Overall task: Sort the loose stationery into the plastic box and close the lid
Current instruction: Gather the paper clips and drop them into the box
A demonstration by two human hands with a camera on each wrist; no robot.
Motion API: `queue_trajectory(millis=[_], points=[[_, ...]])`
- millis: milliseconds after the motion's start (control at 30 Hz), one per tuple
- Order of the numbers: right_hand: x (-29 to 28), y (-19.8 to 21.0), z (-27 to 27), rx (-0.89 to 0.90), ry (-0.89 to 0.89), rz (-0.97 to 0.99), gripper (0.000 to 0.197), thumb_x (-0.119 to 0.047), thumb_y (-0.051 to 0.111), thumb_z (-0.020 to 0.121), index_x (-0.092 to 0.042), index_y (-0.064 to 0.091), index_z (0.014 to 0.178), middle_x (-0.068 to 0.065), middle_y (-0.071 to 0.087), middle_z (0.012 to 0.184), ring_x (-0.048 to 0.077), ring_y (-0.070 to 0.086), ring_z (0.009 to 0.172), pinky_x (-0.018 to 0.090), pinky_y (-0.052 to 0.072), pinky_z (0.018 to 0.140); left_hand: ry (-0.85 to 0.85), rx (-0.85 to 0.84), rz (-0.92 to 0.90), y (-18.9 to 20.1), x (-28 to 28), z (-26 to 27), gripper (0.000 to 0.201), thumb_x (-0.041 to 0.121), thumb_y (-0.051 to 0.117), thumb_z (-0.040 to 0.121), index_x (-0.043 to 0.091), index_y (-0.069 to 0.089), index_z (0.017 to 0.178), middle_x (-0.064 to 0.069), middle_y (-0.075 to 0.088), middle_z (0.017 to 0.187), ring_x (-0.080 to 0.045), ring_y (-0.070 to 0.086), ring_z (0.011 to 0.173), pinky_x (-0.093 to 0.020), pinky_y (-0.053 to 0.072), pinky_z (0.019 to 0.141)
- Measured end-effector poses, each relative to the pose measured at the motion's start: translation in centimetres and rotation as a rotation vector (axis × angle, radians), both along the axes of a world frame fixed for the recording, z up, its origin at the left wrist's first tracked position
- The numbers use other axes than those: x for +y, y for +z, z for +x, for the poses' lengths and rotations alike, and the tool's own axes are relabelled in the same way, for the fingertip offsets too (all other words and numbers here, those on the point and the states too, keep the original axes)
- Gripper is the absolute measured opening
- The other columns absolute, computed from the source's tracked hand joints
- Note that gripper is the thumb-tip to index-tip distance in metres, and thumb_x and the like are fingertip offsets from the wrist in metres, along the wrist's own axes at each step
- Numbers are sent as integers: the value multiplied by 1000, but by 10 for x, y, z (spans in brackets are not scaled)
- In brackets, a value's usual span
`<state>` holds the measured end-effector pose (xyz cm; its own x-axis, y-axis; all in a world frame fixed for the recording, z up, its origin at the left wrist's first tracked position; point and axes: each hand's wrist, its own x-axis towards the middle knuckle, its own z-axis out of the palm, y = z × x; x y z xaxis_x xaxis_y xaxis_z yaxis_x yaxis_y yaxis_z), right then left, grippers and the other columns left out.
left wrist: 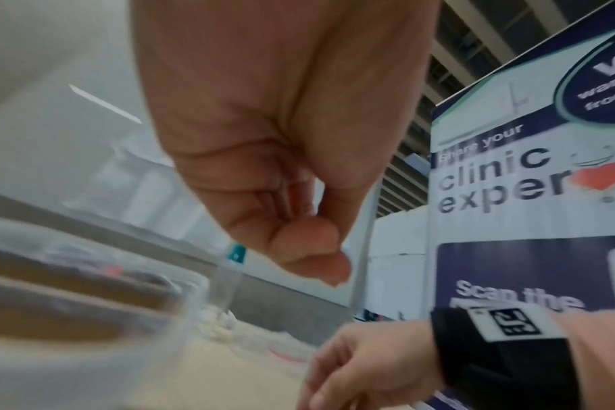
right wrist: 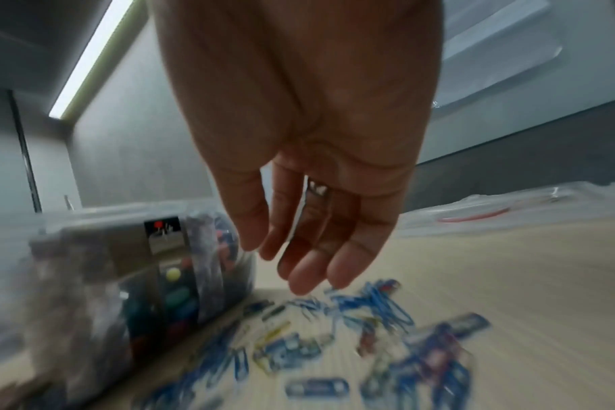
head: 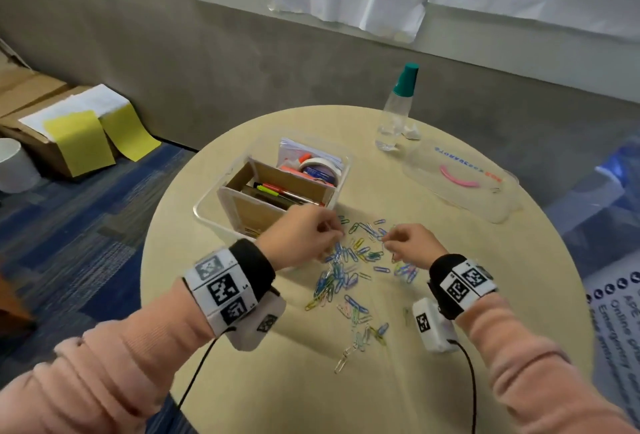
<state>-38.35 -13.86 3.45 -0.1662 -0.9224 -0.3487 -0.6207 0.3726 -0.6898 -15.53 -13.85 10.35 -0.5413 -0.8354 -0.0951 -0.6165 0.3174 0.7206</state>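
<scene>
A: Any readable text?

B: A banner (left wrist: 531, 172) in the left wrist view reads "clinic exper…" and "Scan the". The lid (head: 460, 179) carries blue and red print, mirrored, can't read it. Wrist bands show black-and-white square markers.

A: Where's the plastic box?

B: The plastic box (head: 207, 217) sits on the round table (head: 450, 329), toward its far-left edge, open, w/ cardboard dividers. Pens in the middle section, a tape roll (head: 320, 170) in the far 1. The lid lies apart from it, flat, near the far-right edge, w/ a pink handle. A clear bottle (head: 396, 111) w/ a teal cap stands by the far edge, just beside the lid.

A: Loose stuff?

B: Coloured paper clips (head: 349, 271) spread from the box's near-right corner toward the table's middle and near side.

A: Hands?

B: The left hand (head: 301, 236) is over the clips right beside the box, fingertips pinched together; whether a clip is between them, can't tell. The right hand (head: 410, 243) hovers over the pile, fingers loosely bent, nothing held per the right wrist view. The 2 hands are near, not touching.

A: Room to move?

B: Bare tabletop at the near edge and right side.
</scene>
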Motion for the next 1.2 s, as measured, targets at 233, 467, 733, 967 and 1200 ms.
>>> queue_trajectory(millis=[233,467,733,967,1200], points=[[54,-34,1,147,358,103,9,-8,70,77,-8,69,86,-8,56,72,2,50,66,3,37,55,-107,-608,-21,-70,26,-41,21,4,42,93,3,56,109,-16,60,111,-30,61,100,-33,48,81],[83,-67,9,220,411,89,22,-21,78,66,-17,66,84,-11,46,78,10,49,75,15,36,60,-15,-724,58,-113,23,-33,38,7,42,95,4,40,133,-15,45,131,-30,49,119,-36,43,97],[86,-78,9,90,215,26,14,-11,76,71,-15,63,66,-7,36,84,4,43,73,2,36,62,92,-551,170,-122,8,-20,26,10,48,92,10,57,116,-13,57,120,-30,56,109,-34,45,92],[87,-74,7,-51,-27,-36,27,-7,70,76,-25,57,62,-7,59,71,5,54,69,8,38,60,157,-208,173,-127,12,-9,24,11,63,85,11,66,109,-7,66,107,-19,60,99,-24,47,89],[83,-67,4,-1017,-518,-33,22,8,41,90,-5,58,92,8,59,68,16,58,59,21,47,51,213,435,859,-112,13,-11,25,10,40,96,14,63,85,2,55,70,-8,53,66,-20,50,65]])
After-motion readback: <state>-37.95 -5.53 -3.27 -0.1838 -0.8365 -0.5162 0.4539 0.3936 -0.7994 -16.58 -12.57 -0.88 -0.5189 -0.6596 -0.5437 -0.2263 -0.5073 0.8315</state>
